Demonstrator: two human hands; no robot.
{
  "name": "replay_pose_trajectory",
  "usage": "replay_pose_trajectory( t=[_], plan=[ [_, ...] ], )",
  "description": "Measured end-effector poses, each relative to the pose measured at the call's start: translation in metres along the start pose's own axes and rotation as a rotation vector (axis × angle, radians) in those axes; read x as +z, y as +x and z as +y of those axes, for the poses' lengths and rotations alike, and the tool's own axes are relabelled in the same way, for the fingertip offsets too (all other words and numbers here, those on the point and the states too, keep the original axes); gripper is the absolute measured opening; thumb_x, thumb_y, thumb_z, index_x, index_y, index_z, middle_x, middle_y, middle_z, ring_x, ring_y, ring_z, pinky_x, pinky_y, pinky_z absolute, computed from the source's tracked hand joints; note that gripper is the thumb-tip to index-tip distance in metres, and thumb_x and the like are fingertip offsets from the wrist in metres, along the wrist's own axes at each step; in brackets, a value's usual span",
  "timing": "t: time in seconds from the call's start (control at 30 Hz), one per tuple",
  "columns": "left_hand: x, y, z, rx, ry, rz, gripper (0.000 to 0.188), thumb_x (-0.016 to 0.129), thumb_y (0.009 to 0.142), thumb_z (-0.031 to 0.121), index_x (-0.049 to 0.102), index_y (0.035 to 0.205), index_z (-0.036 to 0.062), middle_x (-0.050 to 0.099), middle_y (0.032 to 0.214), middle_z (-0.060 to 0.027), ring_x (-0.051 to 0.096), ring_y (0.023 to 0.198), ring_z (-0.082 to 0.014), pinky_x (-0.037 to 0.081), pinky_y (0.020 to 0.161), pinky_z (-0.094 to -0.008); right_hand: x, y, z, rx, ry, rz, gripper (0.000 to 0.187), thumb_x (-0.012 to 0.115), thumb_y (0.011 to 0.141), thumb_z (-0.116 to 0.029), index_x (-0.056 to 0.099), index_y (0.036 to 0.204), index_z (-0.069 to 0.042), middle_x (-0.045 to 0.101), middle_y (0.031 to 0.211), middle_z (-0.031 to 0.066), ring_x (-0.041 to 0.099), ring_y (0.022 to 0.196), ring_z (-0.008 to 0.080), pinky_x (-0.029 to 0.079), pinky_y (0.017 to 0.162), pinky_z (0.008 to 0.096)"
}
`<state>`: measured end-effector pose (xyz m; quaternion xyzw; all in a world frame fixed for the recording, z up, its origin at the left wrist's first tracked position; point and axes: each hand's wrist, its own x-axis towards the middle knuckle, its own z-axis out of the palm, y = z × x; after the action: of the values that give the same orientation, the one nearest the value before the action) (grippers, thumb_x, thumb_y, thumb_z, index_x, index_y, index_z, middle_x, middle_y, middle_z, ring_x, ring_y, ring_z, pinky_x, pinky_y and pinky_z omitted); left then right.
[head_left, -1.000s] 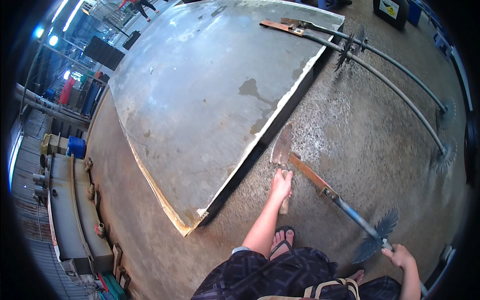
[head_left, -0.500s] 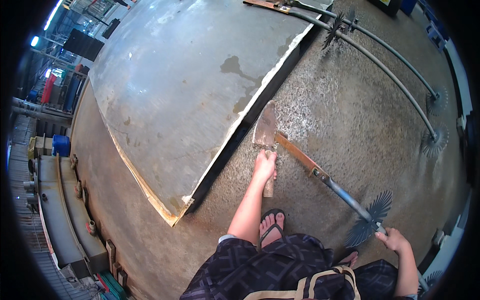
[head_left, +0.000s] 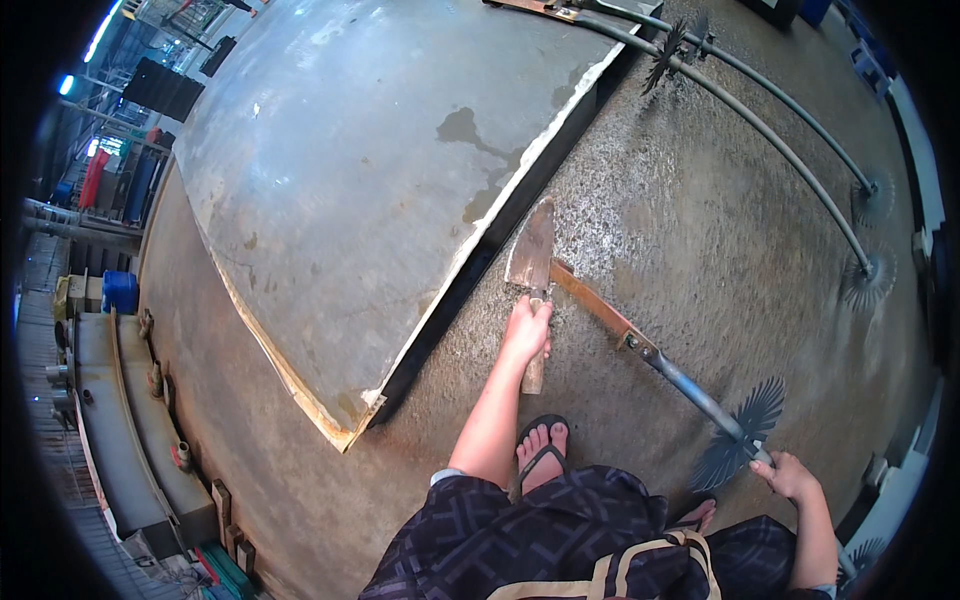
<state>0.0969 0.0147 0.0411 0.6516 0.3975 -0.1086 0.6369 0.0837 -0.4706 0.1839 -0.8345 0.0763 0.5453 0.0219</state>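
Note:
My left hand is wrapped round the wooden handle of a pointing trowel. The trowel's dull, worn blade points away from me, beside the dark side of a large slab. My right hand grips a metal pole at lower right, next to a dark finned disc fixed on it. At its far end the pole carries a flat rusty strip, whose tip lies close to the trowel blade; I cannot tell whether they touch.
The large grey slab has a pale, ragged edge and damp patches. Two more curved poles with finned discs lie at upper right. A grey metal tank and a blue drum stand at left. My sandalled feet are on the rough, wet floor.
The trowel has tilted very slightly, its tip a touch to the right and its handle end to the left. My right hand and the pole look nearly unmoved.

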Motion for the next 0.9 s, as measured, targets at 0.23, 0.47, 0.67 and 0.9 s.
replay_pose_trajectory(
  t=[0.23, 0.47, 0.67, 0.9],
  plan=[
    [-0.01, 0.01, 0.003, -0.014, 0.099, -0.046, 0.021, 0.052, 0.092, 0.02, 0.047, 0.102, 0.0013, 0.049, 0.059, -0.0047, 0.046, 0.039, -0.0142, 0.041, 0.035, -0.0312, 0.009, 0.01, 0.017, -0.089, 0.003, 0.093, 0.069, 0.059, 0.078, -0.065, 0.06, 0.083, 0.003, 0.06, 0.064, 0.0125, 0.062, 0.063, 0.0253, 0.048, 0.063, 0.0384],
    [-0.013, 0.009, 0.005, -0.021, 0.083, -0.062, 0.021, 0.052, 0.092, 0.019, 0.046, 0.102, 0.0018, 0.047, 0.058, -0.0043, 0.045, 0.037, -0.0146, 0.041, 0.035, -0.0312, -0.002, -0.003, -0.006, -0.015, -0.028, 0.005, 0.073, 0.056, 0.079, -0.066, 0.061, 0.097, 0.005, 0.064, 0.089, 0.0256, 0.062, 0.094, 0.0402, 0.047, 0.083, 0.0436],
    [-0.012, 0.007, 0.009, -0.053, 0.037, -0.082, 0.02, 0.052, 0.092, 0.02, 0.046, 0.101, 0.003, 0.048, 0.059, -0.0042, 0.046, 0.039, -0.0148, 0.04, 0.035, -0.0316, 0.002, -0.002, 0.0, -0.016, 0.005, 0.008, 0.073, 0.056, 0.079, -0.066, 0.062, 0.098, 0.004, 0.064, 0.09, 0.0259, 0.062, 0.095, 0.0402, 0.046, 0.083, 0.044],
    [-0.007, 0.006, 0.007, -0.064, 0.153, -0.052, 0.027, 0.052, 0.091, 0.022, 0.048, 0.107, 0.0, 0.052, 0.061, -0.0067, 0.05, 0.041, -0.016, 0.044, 0.039, -0.0321, -0.005, -0.009, -0.009, -0.012, -0.016, 0.027, 0.07, 0.057, 0.08, -0.063, 0.062, 0.099, 0.004, 0.065, 0.089, 0.0252, 0.062, 0.095, 0.0395, 0.046, 0.083, 0.0444]
  ],
)
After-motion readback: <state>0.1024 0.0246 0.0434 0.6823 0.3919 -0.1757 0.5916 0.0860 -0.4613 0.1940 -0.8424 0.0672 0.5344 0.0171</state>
